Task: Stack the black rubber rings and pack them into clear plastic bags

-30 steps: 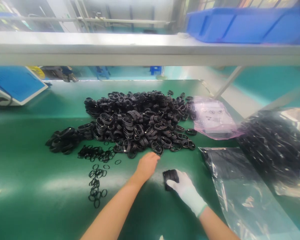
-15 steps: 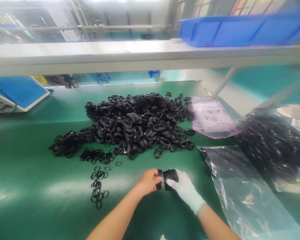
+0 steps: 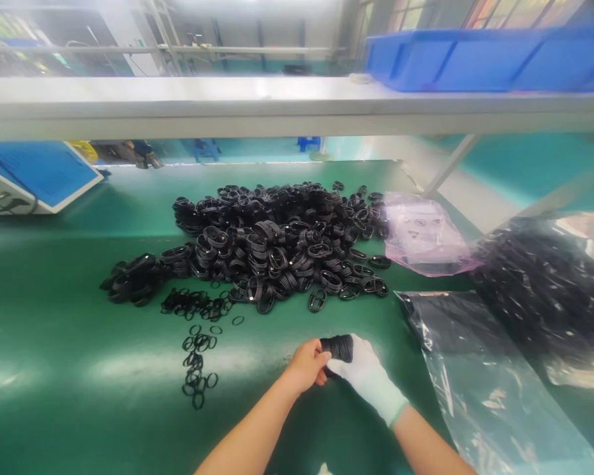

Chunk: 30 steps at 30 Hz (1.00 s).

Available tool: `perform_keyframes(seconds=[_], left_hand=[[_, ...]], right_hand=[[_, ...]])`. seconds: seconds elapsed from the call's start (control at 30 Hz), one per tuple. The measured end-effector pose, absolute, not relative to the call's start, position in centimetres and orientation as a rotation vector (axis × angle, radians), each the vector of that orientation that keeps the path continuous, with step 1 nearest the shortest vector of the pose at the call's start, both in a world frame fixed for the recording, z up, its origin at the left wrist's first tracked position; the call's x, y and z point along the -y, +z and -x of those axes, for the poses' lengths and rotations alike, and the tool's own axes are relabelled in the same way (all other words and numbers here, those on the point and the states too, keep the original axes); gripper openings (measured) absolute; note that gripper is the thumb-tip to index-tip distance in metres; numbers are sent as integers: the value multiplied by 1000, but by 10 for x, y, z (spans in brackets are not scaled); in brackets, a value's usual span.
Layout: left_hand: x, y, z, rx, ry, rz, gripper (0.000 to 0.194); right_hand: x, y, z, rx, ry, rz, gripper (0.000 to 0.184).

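Observation:
Low in the head view, my bare left hand [image 3: 307, 364] and my white-gloved right hand [image 3: 363, 368] meet around a bundle of coiled black cables [image 3: 337, 348]. The coils are pressed side by side in one row. My left fingers grip the bundle's left end, and my gloved fingers wrap its right end with the thumb across the front. Beyond the hands lies a large pile of coiled black cables [image 3: 272, 244]. Small black rubber bands [image 3: 194, 369] are scattered on the green table to the left of my hands.
To the right, a clear plastic bag [image 3: 490, 376] lies flat beside a larger bag of black items [image 3: 554, 284]. A pink-edged bag [image 3: 423, 234] touches the pile. A shelf [image 3: 178, 109] carrying a blue bin [image 3: 485, 63] spans the back. A blue-topped box [image 3: 44, 175] stands at left.
My left hand has moved right, bringing its cable coils against those in my right hand. The gap between the two groups has closed. The view has shifted slightly.

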<state>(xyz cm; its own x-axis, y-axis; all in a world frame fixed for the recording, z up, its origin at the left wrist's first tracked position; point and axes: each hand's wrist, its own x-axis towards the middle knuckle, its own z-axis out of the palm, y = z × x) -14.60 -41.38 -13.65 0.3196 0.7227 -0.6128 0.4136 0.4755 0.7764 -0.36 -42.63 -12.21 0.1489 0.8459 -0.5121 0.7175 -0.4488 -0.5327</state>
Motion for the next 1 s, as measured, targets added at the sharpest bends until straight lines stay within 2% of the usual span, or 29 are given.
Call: perform_keyframes(seconds=[0.07, 0.17, 0.3, 0.37, 0.43, 0.5, 0.63, 0.73, 0.87, 1.0], left_hand=[[413, -137, 148, -1294, 241, -1135, 11], [402, -130, 157, -1313, 176, -1163, 19], [363, -106, 159, -1634, 257, -1479, 27], [337, -93, 146, -1833, 367, -1723, 27], [313, -84, 125, -1920, 416, -1874, 38], [293, -81, 102, -1942, 358, -1955, 49], [271, -78, 79, -1898, 200, -2012, 53], [279, -76, 104, -1799, 180, -2020, 54], [325, -85, 168, -1488, 211, -2031, 65], [372, -105, 201, -1571, 31, -2098, 69]], right_hand=[[426, -122, 8, 1516, 1160, 2314, 53], [426, -120, 13, 1477, 1164, 2323, 51], [425, -116, 16, 1454, 1172, 2350, 55], [425, -116, 16, 1455, 1169, 2359, 58], [424, -117, 17, 1448, 1181, 2363, 63], [424, -118, 17, 1440, 1195, 2369, 70], [423, -119, 18, 1410, 1225, 2383, 82], [422, -120, 18, 1383, 1242, 2389, 85], [422, -117, 17, 1405, 1237, 2388, 77], [423, -117, 14, 1446, 1226, 2399, 71]])
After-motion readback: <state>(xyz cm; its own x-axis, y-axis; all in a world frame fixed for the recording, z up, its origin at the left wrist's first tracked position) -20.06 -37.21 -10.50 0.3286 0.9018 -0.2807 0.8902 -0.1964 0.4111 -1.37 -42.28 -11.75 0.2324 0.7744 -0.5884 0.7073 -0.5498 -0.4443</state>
